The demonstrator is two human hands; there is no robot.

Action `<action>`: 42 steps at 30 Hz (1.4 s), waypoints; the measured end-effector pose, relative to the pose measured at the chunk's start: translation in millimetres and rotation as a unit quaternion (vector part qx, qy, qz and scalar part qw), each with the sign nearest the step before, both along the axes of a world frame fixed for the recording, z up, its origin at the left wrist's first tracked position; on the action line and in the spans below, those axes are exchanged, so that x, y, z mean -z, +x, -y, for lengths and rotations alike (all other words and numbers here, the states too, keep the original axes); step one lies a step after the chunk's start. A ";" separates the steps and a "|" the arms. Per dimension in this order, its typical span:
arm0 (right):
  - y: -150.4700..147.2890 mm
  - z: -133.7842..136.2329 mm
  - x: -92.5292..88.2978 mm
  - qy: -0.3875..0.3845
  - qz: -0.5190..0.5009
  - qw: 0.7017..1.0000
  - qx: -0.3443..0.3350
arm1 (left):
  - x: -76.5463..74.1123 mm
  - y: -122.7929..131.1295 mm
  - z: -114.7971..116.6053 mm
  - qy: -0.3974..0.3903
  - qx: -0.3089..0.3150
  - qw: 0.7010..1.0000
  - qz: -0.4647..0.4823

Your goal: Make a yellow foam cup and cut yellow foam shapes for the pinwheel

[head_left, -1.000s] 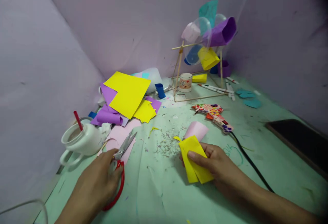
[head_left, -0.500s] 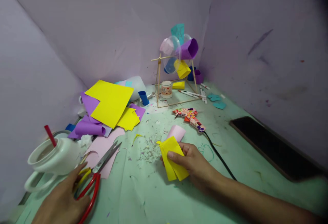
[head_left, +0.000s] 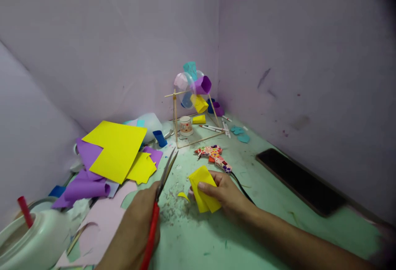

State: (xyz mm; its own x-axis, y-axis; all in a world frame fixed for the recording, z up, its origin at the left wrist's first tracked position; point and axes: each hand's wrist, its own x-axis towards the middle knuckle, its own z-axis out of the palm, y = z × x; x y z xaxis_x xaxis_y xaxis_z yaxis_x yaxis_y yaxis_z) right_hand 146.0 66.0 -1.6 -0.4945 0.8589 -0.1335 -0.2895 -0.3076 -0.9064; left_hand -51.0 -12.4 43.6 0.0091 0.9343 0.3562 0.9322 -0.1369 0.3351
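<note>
The left hand (head_left: 137, 220) grips slightly parted red-handled scissors (head_left: 155, 213), while the right hand (head_left: 224, 191) pinches yellow paper (head_left: 199, 200) over the worktop (head_left: 188, 247), near a floral glue gun (head_left: 213, 154)

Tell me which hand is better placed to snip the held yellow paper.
Probably the left hand: it holds the scissors, blades slightly parted and pointing forward. The right hand is occupied, pinching the yellow paper between thumb and fingers.

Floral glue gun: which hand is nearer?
Right. The right hand, holding yellow paper, is just on the near side of the glue gun; the left hand, holding scissors, is farther off, to its left.
</note>
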 end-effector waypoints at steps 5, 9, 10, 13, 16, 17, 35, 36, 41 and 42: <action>0.6 1.4 -1.8 0.026 0.015 1.000 -0.001 | 22.6 -7.0 4.1 -0.059 0.014 0.998 -0.023; -1.2 7.9 -3.0 0.064 0.050 0.997 -0.016 | 25.2 -8.1 11.7 -0.120 0.020 0.992 -0.043; -2.0 9.6 -3.1 0.068 0.055 0.996 -0.019 | 25.2 -5.9 12.2 -0.130 0.021 0.990 -0.045; -4.4 13.9 -3.1 0.070 0.058 0.995 -0.034 | 27.1 2.0 12.1 -0.139 0.007 0.989 -0.039; -6.1 16.0 -2.4 0.089 0.064 0.993 -0.035 | 29.1 7.7 12.4 -0.134 -0.010 0.990 -0.029; -6.4 16.2 -2.1 0.099 0.069 0.992 -0.032 | 29.1 8.8 12.8 -0.133 -0.012 0.991 -0.028; -5.6 18.3 0.2 0.092 0.067 0.993 -0.022 | 18.4 2.8 11.6 -0.189 0.006 0.973 -0.133; -5.5 18.4 0.3 0.089 0.070 0.993 -0.021 | 17.4 2.1 12.2 -0.187 0.010 0.972 -0.140; -4.6 18.5 1.9 0.090 0.075 0.993 -0.016 | 16.1 -2.1 15.4 -0.171 0.057 0.967 -0.178; -4.4 18.5 2.4 0.089 0.075 0.993 -0.016 | 16.6 -2.1 15.9 -0.168 0.060 0.968 -0.179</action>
State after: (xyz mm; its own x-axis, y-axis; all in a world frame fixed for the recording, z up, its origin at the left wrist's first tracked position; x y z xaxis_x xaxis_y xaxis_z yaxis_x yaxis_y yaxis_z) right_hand 141.6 47.5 -4.0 -0.5079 0.8596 -0.0557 -0.1388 -0.1455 -0.9796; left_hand -53.2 -28.3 27.0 0.1920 0.9813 -0.0134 0.9808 -0.1913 0.0382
